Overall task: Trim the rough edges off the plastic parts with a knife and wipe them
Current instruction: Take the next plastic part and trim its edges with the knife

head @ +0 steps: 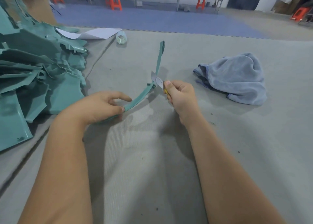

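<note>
The left hand [103,105] pinches the curved strip's [144,93] near end; the right hand [179,95] grips the knife [158,80], blade touching it. Shave lightly, stroking away from the fingers.

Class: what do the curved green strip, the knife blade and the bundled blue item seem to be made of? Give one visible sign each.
Curved green strip: probably moulded plastic, smooth with a slight sheen.
Knife blade: likely metal, thin, flat, pale grey.
Blue item: soft cloth, perhaps microfibre; it slumps in folds and looks matte and fuzzy.

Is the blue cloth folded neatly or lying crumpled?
Crumpled. The cloth lies in a loose heap with uneven folds on the grey mat, apart from both hands.
</note>
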Demonstrator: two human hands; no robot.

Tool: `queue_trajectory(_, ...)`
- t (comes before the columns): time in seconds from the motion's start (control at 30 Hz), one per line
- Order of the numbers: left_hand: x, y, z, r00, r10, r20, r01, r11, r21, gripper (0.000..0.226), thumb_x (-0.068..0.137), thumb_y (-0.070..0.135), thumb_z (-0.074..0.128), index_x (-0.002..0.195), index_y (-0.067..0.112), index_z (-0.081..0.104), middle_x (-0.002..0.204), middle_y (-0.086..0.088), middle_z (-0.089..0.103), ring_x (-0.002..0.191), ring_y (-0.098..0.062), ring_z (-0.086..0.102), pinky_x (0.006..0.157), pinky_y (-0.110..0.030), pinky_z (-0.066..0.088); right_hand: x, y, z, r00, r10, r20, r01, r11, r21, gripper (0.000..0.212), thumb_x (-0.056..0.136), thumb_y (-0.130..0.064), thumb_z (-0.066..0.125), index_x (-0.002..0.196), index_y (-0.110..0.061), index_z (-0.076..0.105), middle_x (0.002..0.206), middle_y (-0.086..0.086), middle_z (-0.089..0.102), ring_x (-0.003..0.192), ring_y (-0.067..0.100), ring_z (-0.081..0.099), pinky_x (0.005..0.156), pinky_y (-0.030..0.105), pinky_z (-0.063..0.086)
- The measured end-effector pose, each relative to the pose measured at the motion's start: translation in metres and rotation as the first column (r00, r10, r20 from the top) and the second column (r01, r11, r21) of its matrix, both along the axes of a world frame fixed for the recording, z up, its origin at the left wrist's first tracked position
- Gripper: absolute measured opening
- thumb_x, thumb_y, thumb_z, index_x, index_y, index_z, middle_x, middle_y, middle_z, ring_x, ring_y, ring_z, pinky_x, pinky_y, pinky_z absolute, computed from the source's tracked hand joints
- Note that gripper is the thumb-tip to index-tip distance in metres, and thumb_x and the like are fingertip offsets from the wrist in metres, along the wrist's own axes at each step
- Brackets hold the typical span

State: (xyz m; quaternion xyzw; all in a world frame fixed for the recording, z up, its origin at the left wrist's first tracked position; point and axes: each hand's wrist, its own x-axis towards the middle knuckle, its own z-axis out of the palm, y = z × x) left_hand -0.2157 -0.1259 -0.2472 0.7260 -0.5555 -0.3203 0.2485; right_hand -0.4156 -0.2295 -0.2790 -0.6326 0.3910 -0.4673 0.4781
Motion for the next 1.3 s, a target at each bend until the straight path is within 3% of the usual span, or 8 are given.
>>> queue_trajectory(0.17,-0.019,-0.008,0.004,0.965,0.076,0.251,-0.049,0.993,-0.111,0.015,0.087,0.036,0.058,0.097,0.042,0.067,0.084,0.021,0.064,0.077,0.005,0.057,0.064,-0.017,0.041,0.003,-0.001,-0.001,1.000,0.001,0.001,-0.001,1.000,0.017,0.041,0.099,-0.023,0.052,0.058,-0.018,0.048,0.057,0.007,0.033,0.059,0.022,0.025,0.052,0.031,0.020)
queue_trajectory(0.37,-0.067,-0.033,-0.015,0.890,0.171,0.423,-0.017,0.939,-0.343,0.033,0.093,0.043,0.048,0.121,0.027,0.053,0.102,-0.004,0.067,0.095,-0.031,0.060,0.075,-0.037,0.048,0.005,-0.002,-0.001,1.000,0.001,0.005,-0.001,1.000,0.008,0.045,0.099,-0.022,0.053,0.055,-0.021,0.051,0.048,-0.003,0.035,0.048,0.011,0.027,0.047,0.024,0.023)
queue_trajectory(0.6,-0.048,-0.030,-0.021,0.957,0.124,0.263,0.010,0.891,-0.454,0.023,0.098,0.037,0.042,0.078,0.033,0.053,0.054,0.009,0.044,0.057,-0.015,0.044,0.051,-0.030,0.029,0.002,0.006,0.008,0.998,0.058,-0.035,-0.060,0.996,-0.062,0.043,0.099,-0.019,0.052,0.069,0.012,0.049,0.051,-0.001,0.032,0.049,0.012,0.026,0.049,0.027,0.022)
queue_trajectory(0.73,-0.045,-0.025,-0.023,0.971,0.134,0.198,-0.022,0.873,-0.487,0.028,0.096,0.054,0.042,0.096,0.039,0.065,0.052,0.012,0.043,0.050,-0.008,0.039,0.051,-0.030,0.031,-0.004,0.011,0.022,0.988,0.098,-0.117,-0.100,0.995,-0.017,0.043,0.098,-0.020,0.053,0.070,0.012,0.051,0.047,-0.004,0.032,0.046,0.009,0.026,0.046,0.022,0.023)
queue_trajectory(0.87,-0.046,-0.022,-0.022,0.968,0.148,0.204,-0.033,0.876,-0.482,0.033,0.095,0.059,0.041,0.074,0.044,0.061,0.049,0.007,0.039,0.047,-0.007,0.038,0.049,-0.030,0.023,-0.009,0.017,0.036,0.969,0.050,-0.242,-0.070,0.995,-0.073,0.043,0.095,-0.022,0.056,0.054,-0.009,0.052,0.050,0.002,0.032,0.050,0.015,0.028,0.054,0.029,0.023)
queue_trajectory(1.0,-0.046,-0.021,-0.022,0.975,0.145,0.171,-0.049,0.883,-0.467,0.037,0.096,0.057,0.040,0.066,0.044,0.057,0.045,0.005,0.034,0.043,-0.009,0.035,0.049,-0.030,0.021,-0.005,0.020,0.038,0.939,-0.100,-0.329,0.019,0.971,-0.239,0.041,0.095,-0.020,0.055,0.068,0.011,0.048,0.056,0.002,0.026,0.055,0.014,0.024,0.055,0.032,0.019)
queue_trajectory(1.13,-0.046,-0.022,-0.025,0.977,0.159,0.142,-0.072,0.873,-0.482,0.043,0.097,0.053,0.043,0.059,0.034,0.048,0.045,0.004,0.030,0.043,-0.013,0.029,0.048,-0.031,0.018,-0.002,0.019,0.039,0.934,-0.132,-0.331,0.034,0.958,-0.285,0.042,0.094,-0.019,0.055,0.059,-0.005,0.037,0.056,0.001,0.024,0.057,0.016,0.024,0.056,0.032,0.020)
queue_trajectory(1.3,-0.045,-0.024,-0.027,0.974,0.183,0.134,-0.099,0.876,-0.472,0.048,0.096,0.055,0.041,0.055,0.029,0.039,0.044,0.006,0.031,0.044,-0.013,0.029,0.049,-0.031,0.018,0.003,0.015,0.041,0.933,-0.132,-0.334,0.036,0.960,-0.279,0.043,0.093,-0.021,0.056,0.060,-0.002,0.036,0.055,0.000,0.023,0.056,0.016,0.023,0.055,0.032,0.020)
